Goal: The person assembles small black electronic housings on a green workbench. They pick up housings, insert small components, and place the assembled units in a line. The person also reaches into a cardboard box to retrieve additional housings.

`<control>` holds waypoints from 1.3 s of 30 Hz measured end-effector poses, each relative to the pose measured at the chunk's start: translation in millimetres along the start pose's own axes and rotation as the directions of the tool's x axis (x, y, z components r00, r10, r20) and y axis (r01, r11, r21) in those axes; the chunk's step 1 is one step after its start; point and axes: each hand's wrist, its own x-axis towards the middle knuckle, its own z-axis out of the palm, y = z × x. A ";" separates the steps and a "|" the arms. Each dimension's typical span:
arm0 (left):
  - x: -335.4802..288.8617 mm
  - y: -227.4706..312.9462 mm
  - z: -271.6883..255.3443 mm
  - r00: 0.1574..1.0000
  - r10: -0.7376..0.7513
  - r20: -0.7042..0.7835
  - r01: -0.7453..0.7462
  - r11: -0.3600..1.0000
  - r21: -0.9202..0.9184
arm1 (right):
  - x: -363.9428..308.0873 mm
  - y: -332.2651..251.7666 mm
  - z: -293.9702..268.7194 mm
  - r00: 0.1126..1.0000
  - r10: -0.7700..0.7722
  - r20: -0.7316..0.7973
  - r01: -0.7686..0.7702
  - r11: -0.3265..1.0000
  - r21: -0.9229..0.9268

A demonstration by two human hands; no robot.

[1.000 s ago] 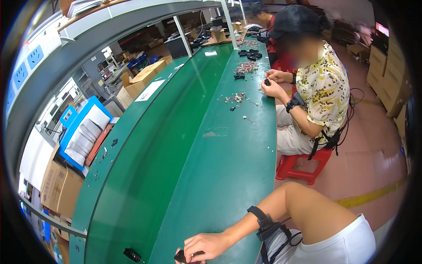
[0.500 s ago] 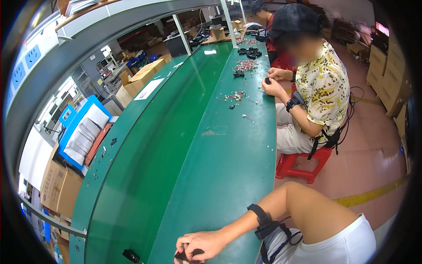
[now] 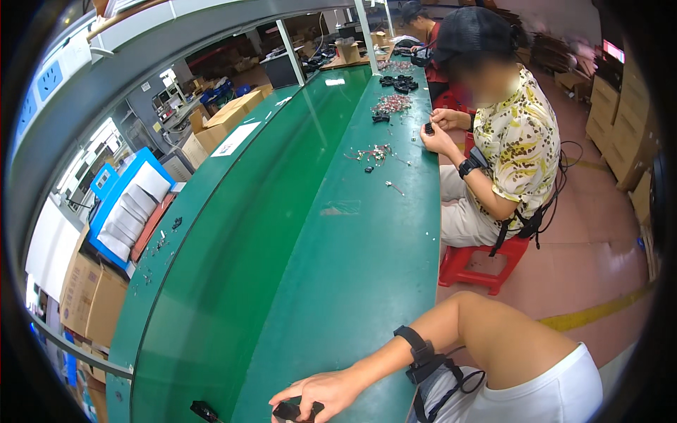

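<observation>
My right hand (image 3: 321, 396) is at the lower edge, palm down over the green tabletop (image 3: 342, 310). Its fingers and thumb curl around a black plastic part (image 3: 288, 411), partly covered by the fingers and cut off by the picture's edge. A black strap (image 3: 416, 344) circles my right wrist. My left hand is out of view. Left of my right hand, on the glossy green belt (image 3: 204, 331), lies another small black part (image 3: 203, 409).
A co-worker (image 3: 518, 141) on a red stool (image 3: 486, 266) handles a small black piece (image 3: 429, 128). Wired pieces (image 3: 374, 152), a reddish wire heap (image 3: 391, 104) and black parts (image 3: 399, 84) lie along the table. Beyond the belt are a blue bin (image 3: 144, 204) and cardboard boxes (image 3: 95, 296).
My right hand has shifted slightly left, its fingers spread a little wider around the black part. The whole view has moved slightly; the co-worker's hands stay about where they were.
</observation>
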 end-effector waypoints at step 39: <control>8.0 14.4 13.8 0.993 0.073 0.093 -0.071 0.997 -0.024 | -1.1 -11.8 -3.0 0.990 0.074 -0.122 -0.082 0.994 -0.067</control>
